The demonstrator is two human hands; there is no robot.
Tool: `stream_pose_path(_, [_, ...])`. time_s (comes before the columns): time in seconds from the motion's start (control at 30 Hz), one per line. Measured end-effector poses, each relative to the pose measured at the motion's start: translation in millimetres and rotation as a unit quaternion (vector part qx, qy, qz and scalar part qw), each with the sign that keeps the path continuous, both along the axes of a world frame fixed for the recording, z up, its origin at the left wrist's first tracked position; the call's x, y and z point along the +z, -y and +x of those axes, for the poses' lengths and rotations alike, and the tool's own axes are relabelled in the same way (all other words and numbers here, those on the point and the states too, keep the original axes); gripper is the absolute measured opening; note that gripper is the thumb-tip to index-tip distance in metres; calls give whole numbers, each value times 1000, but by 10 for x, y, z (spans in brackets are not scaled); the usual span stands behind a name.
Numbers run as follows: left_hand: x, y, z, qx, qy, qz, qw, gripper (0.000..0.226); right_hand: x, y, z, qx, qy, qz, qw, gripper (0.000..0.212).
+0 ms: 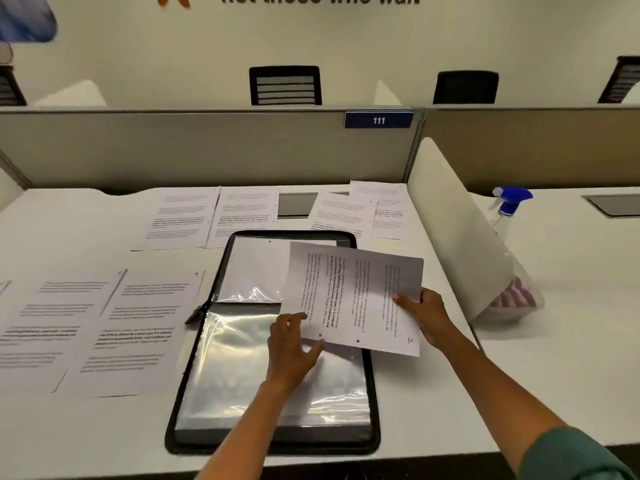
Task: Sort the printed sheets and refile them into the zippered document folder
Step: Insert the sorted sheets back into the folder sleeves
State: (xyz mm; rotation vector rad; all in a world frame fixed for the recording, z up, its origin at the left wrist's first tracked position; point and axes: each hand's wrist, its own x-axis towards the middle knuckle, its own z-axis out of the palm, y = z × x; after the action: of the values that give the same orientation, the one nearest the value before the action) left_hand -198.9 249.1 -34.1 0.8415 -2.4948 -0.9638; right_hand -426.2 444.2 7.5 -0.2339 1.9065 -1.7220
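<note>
The black zippered document folder (194, 386) lies open on the white desk, its clear plastic sleeves facing up. A printed sheet (360, 296) marked "2", turned sideways, hovers over the folder's right half. My right hand (427, 315) pinches its right edge, thumb on top. My left hand (292, 344) grips its lower left corner, thumb on the paper and fingers below. More printed sheets lie spread on the desk: two at the left (104, 327), two behind the folder (211, 218) and two at the back right (363, 213).
A grey cubicle partition (207, 147) with a "111" label closes the desk's far side. A white curved divider (450, 230) stands to the right, with a blue-topped spray bottle (509, 209) beyond it. Black chairs stand past the partition.
</note>
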Motion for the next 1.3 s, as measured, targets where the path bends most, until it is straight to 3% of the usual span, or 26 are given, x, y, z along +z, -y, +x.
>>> stream_pose_path(0.1, [-120,-269,53,-58,38,-36,997,80,7,-187,38,-31,-3,-21,999,50])
stream_pose_path(0.2, [-218,-459,62,-109,161,-51,980,112,-4,-359,10,-39,-7,-26,999,84])
stream_pose_path(0.3, [-279,-566,57,-107,253,-53,960,132,-36,-474,-71,-33,-1,-45,998,90])
stream_pose_path(0.43, [-274,-574,-21,-96,292,-44,951,135,-101,-517,-173,-25,11,-71,997,97])
stream_pose_path(0.6, [-229,-657,-24,-96,290,-34,952,124,-162,-537,-302,18,52,-93,994,72])
stream_pose_path(0.67, [-154,-718,-62,-66,300,-34,951,104,-172,-572,-393,35,68,-101,992,60])
stream_pose_path(0.77, [-86,-804,-109,20,217,-31,975,60,-225,-638,-483,43,66,-86,993,98])
stream_pose_path(0.87, [25,-968,-179,111,108,-23,988,35,-310,-716,-524,51,73,-89,992,106])
stream_pose_path(0.97, [145,-1081,-309,198,104,-13,975,17,-297,-794,-526,62,94,-101,989,71])
stream_pose_path(1.1, [263,-1158,-474,293,41,50,954,20,-230,-884,-544,61,90,-106,988,92])
stream_pose_path(1.2, [333,-1209,-561,321,38,56,945,33,-178,-995,-586,49,78,-99,991,72])
stream_pose_path(1.3, [333,-1219,-626,335,45,69,938,28,-172,-1129,-693,35,66,-97,992,36])
